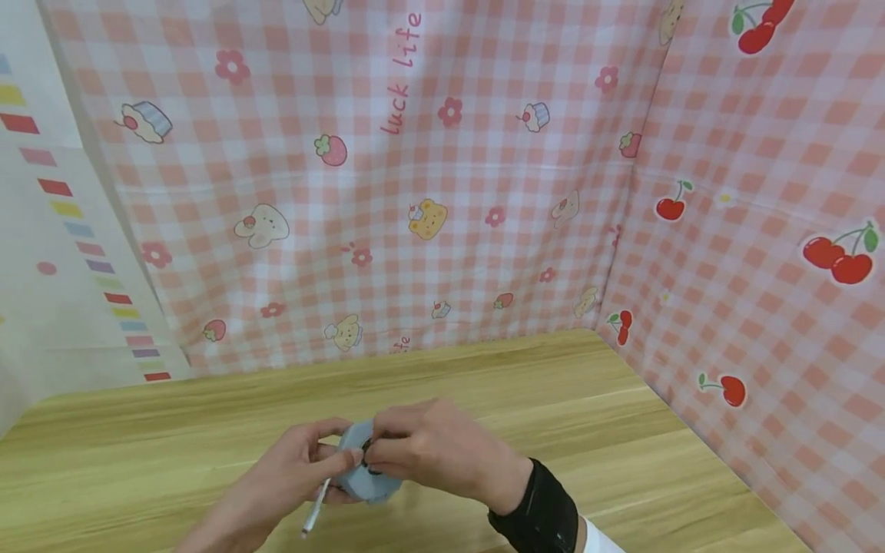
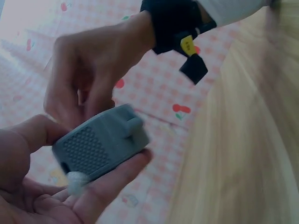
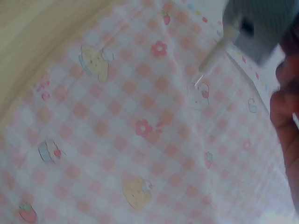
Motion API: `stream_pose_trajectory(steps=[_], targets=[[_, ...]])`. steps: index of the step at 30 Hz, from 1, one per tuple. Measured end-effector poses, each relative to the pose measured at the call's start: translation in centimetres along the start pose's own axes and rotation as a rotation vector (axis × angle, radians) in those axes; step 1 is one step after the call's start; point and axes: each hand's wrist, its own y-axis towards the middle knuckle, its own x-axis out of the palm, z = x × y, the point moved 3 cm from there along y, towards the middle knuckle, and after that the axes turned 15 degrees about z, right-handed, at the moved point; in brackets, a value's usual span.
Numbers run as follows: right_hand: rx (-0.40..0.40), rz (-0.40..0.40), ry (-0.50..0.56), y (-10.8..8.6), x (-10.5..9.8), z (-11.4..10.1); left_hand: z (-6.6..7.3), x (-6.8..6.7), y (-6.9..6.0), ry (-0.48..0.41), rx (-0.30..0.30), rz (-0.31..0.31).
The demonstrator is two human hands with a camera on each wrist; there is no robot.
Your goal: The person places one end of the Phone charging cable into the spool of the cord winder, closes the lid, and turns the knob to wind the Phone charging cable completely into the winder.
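A grey-blue, many-sided case (image 1: 376, 489) is in my left hand (image 1: 293, 465), fingers beneath it and thumb on its face. In the left wrist view the case (image 2: 88, 149) shows a studded side and a raised bracket. A thin white stick-like piece (image 1: 316, 508) juts from it towards me; the right wrist view shows this white piece (image 3: 217, 53) leaving a dark hole, with a thin shiny tip. The curled fingers of my right hand (image 1: 449, 453) pinch at a dark round part (image 1: 374, 469) in the middle of the case's face, which they largely cover.
Beneath both hands lies a wood-grain table (image 1: 622, 430). Pink checked cloth (image 1: 387, 184) hangs behind it, and cherry-printed cloth (image 1: 781, 322) along the right. A white sheet with coloured blocks (image 1: 41, 230) hangs at the left. My right wrist wears a black band (image 1: 539, 511).
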Motion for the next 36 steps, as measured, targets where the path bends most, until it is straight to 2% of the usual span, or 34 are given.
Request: stream_pose_trajectory(steps=[2, 6, 10, 13, 17, 25, 28, 31, 33, 36], targets=[[0.119, 0.038, 0.033, -0.1, 0.2, 0.3, 0.1, 0.3, 0.1, 0.001, 0.027, 0.057], [0.343, 0.111, 0.103, -0.4, 1.0, 0.6, 0.1, 0.9, 0.1, -0.002, 0.088, 0.226], [0.453, 0.171, 0.119, -0.5, 1.4, 0.7, -0.3, 1.7, 0.1, -0.058, 0.122, 0.337], [0.472, 0.219, 0.093, -0.5, 1.4, 0.7, -0.5, 2.2, 0.1, -0.107, 0.156, 0.390], [0.448, 0.276, 0.032, -0.5, 1.5, 0.4, -0.6, 2.7, 0.0, -0.118, 0.231, 0.474], [0.410, 0.340, -0.152, -0.3, 2.1, -0.4, -0.6, 3.4, -0.6, -0.001, 0.406, 0.629], [0.428, 0.364, -0.152, -0.3, 2.3, -0.6, -0.7, 3.5, -0.7, 0.027, 0.401, 0.677], [0.457, 0.375, -0.121, -0.3, 2.4, -0.5, -0.7, 3.5, -0.7, 0.038, 0.360, 0.691], [0.467, 0.361, -0.102, -0.3, 2.4, -0.3, -0.8, 3.4, -0.5, -0.002, 0.316, 0.667], [0.455, 0.314, -0.093, -0.3, 2.3, 0.0, -1.0, 3.1, 0.0, -0.115, 0.230, 0.618]])
